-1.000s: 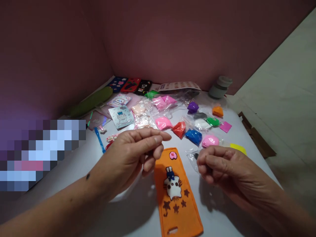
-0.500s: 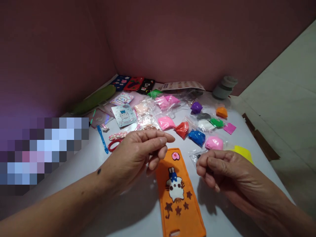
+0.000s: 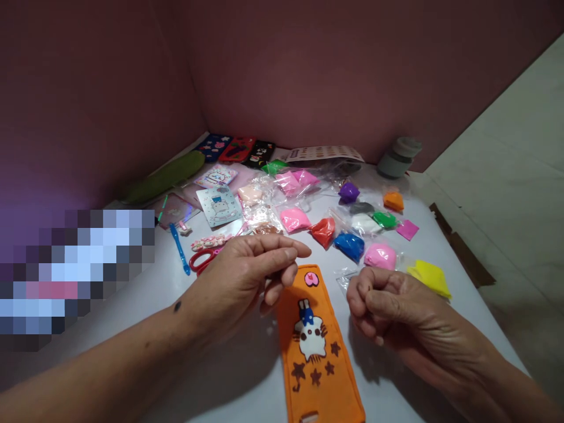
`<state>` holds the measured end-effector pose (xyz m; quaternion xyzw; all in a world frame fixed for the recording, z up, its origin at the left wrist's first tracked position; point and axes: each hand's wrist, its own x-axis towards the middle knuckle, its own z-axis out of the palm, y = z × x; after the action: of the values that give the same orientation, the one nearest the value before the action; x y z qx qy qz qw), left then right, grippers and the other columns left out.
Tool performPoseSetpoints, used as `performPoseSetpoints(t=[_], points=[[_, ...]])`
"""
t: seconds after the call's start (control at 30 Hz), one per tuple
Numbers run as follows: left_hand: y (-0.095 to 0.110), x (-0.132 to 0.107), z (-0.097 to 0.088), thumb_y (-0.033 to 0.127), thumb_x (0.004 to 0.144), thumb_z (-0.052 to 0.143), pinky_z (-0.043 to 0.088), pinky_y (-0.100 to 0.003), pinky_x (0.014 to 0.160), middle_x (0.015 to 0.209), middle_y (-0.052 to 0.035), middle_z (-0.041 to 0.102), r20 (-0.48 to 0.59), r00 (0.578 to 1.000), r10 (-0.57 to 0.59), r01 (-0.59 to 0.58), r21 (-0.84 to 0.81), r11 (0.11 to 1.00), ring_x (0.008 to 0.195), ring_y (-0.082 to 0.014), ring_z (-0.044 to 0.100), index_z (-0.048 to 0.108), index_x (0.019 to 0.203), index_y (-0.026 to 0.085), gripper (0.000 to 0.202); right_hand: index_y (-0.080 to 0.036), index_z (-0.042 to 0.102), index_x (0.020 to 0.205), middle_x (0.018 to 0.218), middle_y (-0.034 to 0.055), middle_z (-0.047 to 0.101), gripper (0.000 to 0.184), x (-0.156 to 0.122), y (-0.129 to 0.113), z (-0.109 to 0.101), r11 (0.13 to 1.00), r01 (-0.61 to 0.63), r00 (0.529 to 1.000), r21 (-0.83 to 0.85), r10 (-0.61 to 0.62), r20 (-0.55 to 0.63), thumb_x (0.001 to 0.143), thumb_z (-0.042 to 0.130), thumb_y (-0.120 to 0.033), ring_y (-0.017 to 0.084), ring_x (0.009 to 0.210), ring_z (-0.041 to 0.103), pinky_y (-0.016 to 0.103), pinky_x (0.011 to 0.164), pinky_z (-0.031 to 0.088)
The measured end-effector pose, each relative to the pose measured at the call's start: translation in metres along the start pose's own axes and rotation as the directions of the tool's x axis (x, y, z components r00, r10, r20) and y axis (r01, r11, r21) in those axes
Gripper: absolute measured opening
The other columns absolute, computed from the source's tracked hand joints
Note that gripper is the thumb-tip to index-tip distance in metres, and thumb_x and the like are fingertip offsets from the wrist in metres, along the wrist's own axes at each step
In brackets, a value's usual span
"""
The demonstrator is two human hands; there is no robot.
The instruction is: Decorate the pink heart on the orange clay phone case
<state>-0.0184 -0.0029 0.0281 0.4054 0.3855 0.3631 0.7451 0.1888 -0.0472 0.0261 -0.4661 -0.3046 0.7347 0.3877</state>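
An orange phone case [image 3: 332,395] lies lengthwise below my hands, with a white cat figure in blue, brown stars and a small pink shape at its far end. My left hand [image 3: 259,267] hovers over the case's upper left edge, thumb pressed along the forefinger and the other fingers curled. Right of the case, my right hand [image 3: 388,302] is raised in a pinch. Anything in either hand is hidden or too small to name. A clear plastic bag [image 3: 345,282] lies partly behind my right hand.
Bags of coloured clay, among them red [image 3: 323,232], blue [image 3: 349,245] and yellow [image 3: 430,279], spread behind my hands. Red-handled scissors [image 3: 200,259] and a blue tool [image 3: 180,249] lie left. Decorated cases [image 3: 237,150] and a jar [image 3: 399,157] stand near the pink wall.
My right hand has shifted slightly left, its pinch a little tighter. My left hand stays nearly still. The whole scene has slid slightly left in view.
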Motion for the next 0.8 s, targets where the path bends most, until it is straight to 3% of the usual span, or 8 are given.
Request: performPoseSetpoints(t=[0.37, 0.57, 0.8], points=[[-0.001, -0.001, 0.0, 0.022, 0.084, 0.063, 0.03, -0.01, 0.038, 0.052, 0.0042, 0.054, -0.005, 0.999, -0.043, 0.043, 0.008, 0.999, 0.036, -0.0001, 0.038, 0.069, 0.087, 0.012, 0.012, -0.009, 0.07, 0.074, 0.07, 0.0062, 0.066, 0.024, 0.0, 0.003, 0.003, 0.998, -0.06, 0.998, 0.03, 0.059, 0.027, 0.072, 0.077, -0.032, 0.005, 0.047, 0.055, 0.012, 0.044, 0.043], [-0.002, 0.0, 0.001, 0.025, 0.082, 0.064, 0.027, -0.011, 0.036, 0.059, 0.0025, 0.056, 0.047, 0.997, -0.055, 0.053, 0.042, 0.998, 0.037, 0.0001, 0.038, 0.07, 0.086, 0.012, 0.015, -0.01, 0.071, 0.077, 0.072, 0.0066, 0.067, 0.022, 0.001, 0.005, 0.004, 0.996, -0.064, 0.997, 0.059, 0.061, 0.054, 0.075, 0.074, -0.032, 0.005, 0.05, 0.056, 0.012, 0.046, 0.043], [-0.013, -0.003, -0.001, 0.036, 0.083, 0.064, 0.031, -0.015, 0.043, 0.061, 0.0024, 0.057, 0.045, 0.998, -0.038, 0.023, 0.29, 0.957, 0.047, -0.0044, 0.042, 0.069, 0.097, 0.021, 0.021, -0.009, 0.072, 0.085, 0.076, 0.0082, 0.068, 0.021, -0.001, 0.006, 0.005, 0.993, -0.095, 0.992, 0.063, 0.089, 0.093, 0.083, 0.066, -0.03, 0.005, 0.054, 0.058, 0.011, 0.047, 0.043]])
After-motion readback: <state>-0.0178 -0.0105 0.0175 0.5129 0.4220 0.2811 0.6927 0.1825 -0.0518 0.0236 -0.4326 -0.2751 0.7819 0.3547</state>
